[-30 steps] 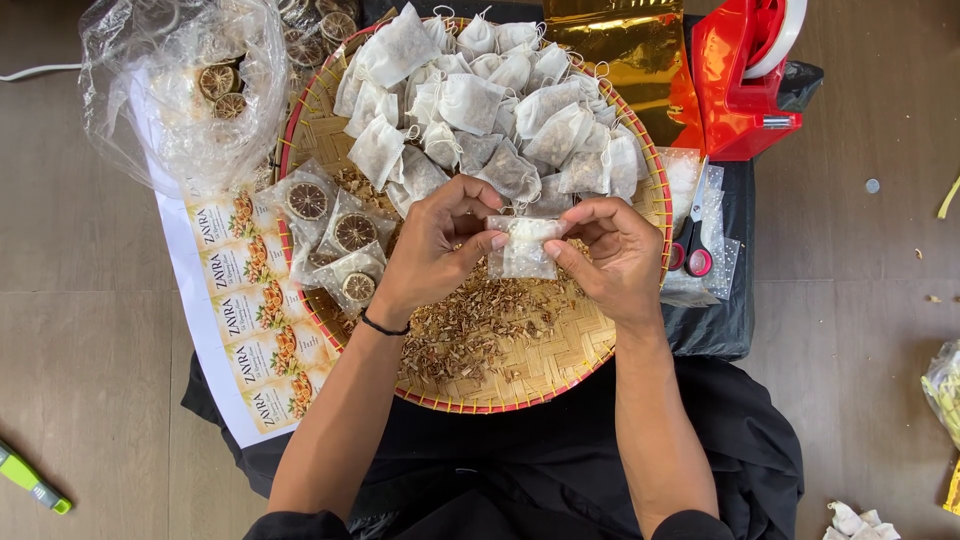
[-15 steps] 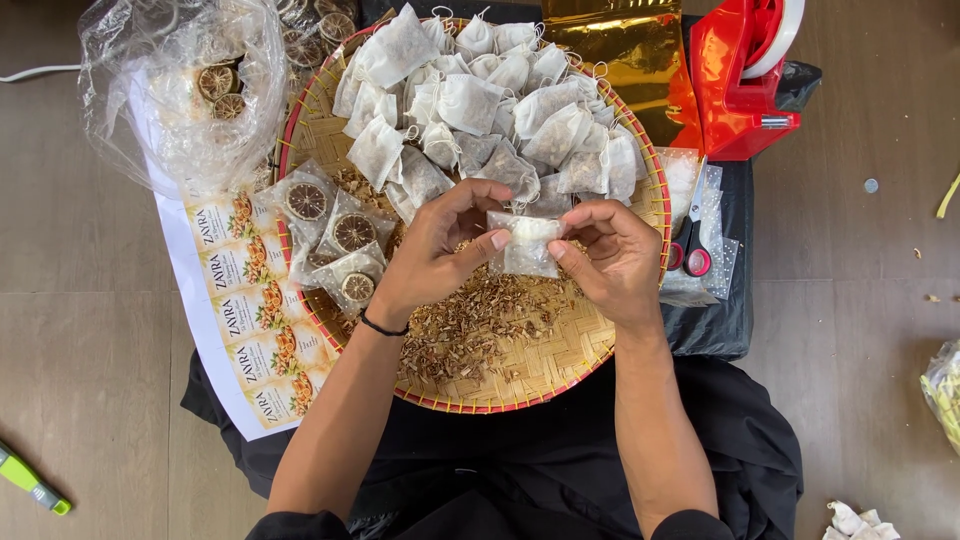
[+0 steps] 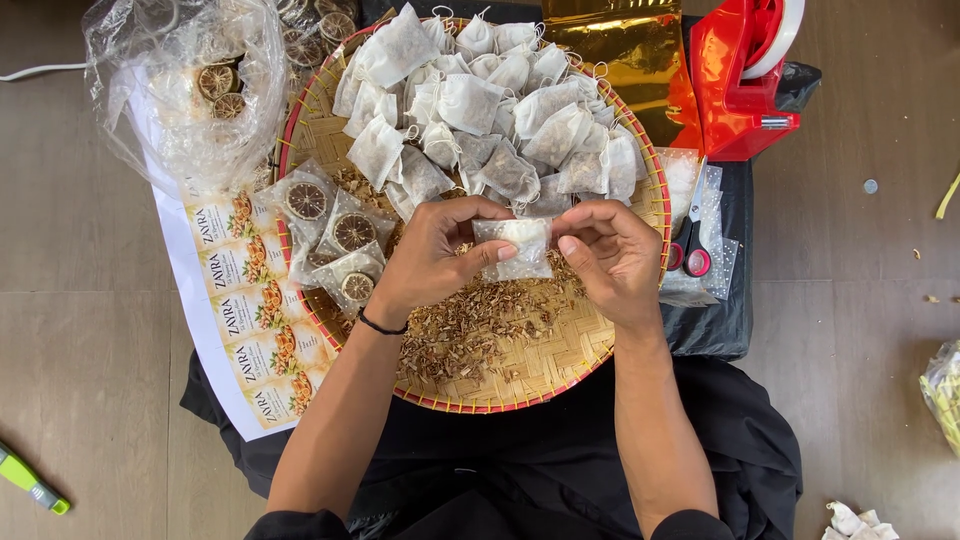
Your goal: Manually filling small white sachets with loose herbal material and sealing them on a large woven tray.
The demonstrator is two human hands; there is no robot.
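My left hand and my right hand both pinch one small white tea pouch between thumbs and fingers, above the middle of a round woven bamboo tray. Loose dried herb bits lie on the tray just under the hands. Several filled white pouches are heaped on the tray's far half. Clear packets holding dried citrus slices rest on the tray's left side.
A clear plastic bag of dried citrus slices sits at far left beside a sheet of printed labels. A gold foil bag, a red tape dispenser and red-handled scissors lie right of the tray. Black cloth covers my lap.
Both hands kept hold of the pouch and turned it slightly between the fingers; its top edge now sits level. The tray and everything around it stayed put.
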